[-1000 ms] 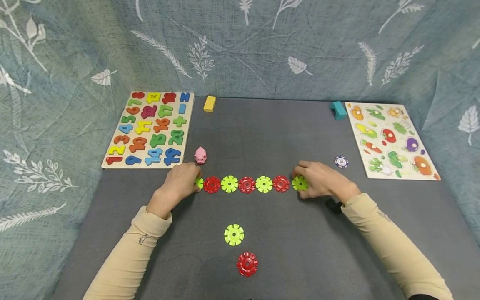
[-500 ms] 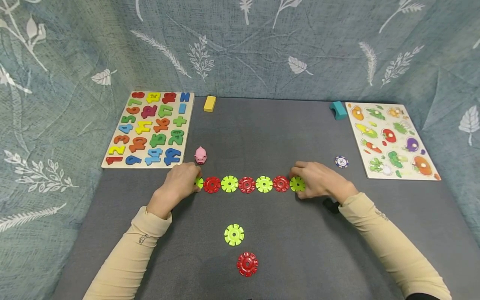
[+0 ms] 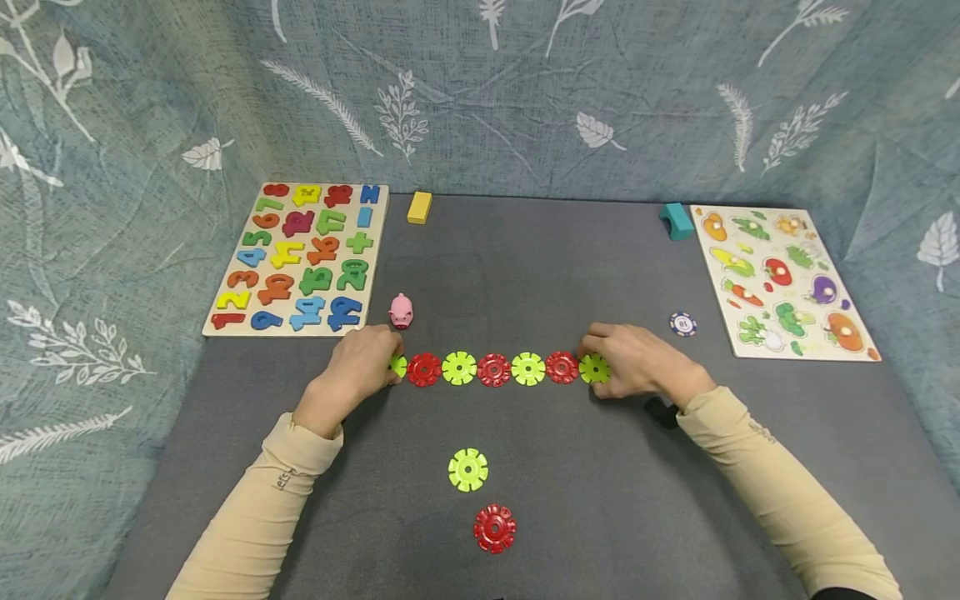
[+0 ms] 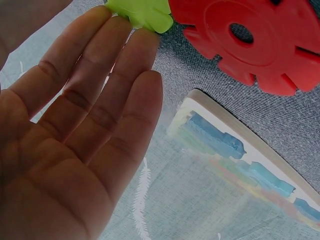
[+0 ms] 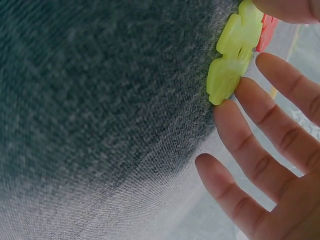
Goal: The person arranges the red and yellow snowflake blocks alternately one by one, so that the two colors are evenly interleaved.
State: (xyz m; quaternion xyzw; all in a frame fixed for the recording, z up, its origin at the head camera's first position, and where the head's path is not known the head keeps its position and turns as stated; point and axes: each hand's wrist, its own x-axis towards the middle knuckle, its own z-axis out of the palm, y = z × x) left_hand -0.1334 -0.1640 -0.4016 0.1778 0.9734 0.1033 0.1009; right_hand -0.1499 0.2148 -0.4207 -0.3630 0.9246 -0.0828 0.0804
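Note:
Green and red notched plastic discs lie in a straight row across the table in the head view. At the row's left end my left hand (image 3: pixel 363 362) pinches a green disc (image 3: pixel 398 366), mostly hidden by the fingers. In the left wrist view its fingertips meet that green disc's edge, right beside a red disc (image 4: pixel 242 37). My right hand (image 3: pixel 637 360) holds the green disc (image 3: pixel 595 367) at the right end between thumb and fingers, close against a red disc (image 3: pixel 562 367). In the right wrist view, fingertips touch that green disc's rim (image 5: pixel 223 80).
Nearer me lie a loose green disc (image 3: pixel 468 470) and a loose red disc (image 3: pixel 495 527). A pink toy pig (image 3: pixel 401 311) and number puzzle board (image 3: pixel 295 271) stand at left. At right are a poker chip (image 3: pixel 682 323), vegetable puzzle board (image 3: pixel 783 283) and teal block (image 3: pixel 677 222); a yellow block (image 3: pixel 420 208) sits behind.
My right hand has slid the end green disc a little left, closing the gap to the neighbouring red disc. The left hand and the rest of the row have stayed put.

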